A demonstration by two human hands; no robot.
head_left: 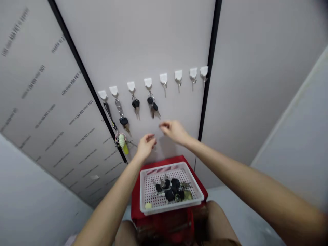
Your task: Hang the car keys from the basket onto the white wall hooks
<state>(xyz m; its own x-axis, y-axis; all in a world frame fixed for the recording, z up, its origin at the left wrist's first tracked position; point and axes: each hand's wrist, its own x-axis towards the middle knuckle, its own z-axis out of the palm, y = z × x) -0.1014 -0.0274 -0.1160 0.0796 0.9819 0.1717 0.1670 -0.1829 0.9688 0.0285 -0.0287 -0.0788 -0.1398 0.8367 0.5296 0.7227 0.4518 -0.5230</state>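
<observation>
My right hand (174, 131) is raised before the wall, just below and right of a bunch of black-headed keys (153, 104) on the fourth hook from the left, not touching it. Its fingers are loosely bent and slightly blurred, with nothing visible in them. Lower and to the left, my left hand (146, 146) hovers above the basket with fingers half curled and apart, holding nothing I can see. Below both hands, a white perforated basket (146, 172) holds several keys (173, 189), many with black heads, and a small yellow piece (148, 205).
White hooks line the wall; those on the right, such as one hook (178, 76), carry no keys. More keys hang leftward, including a key on a chain (123, 121) and a bunch with a yellow-green charm (122, 140). The basket rests on a red stool (135, 205) between my knees.
</observation>
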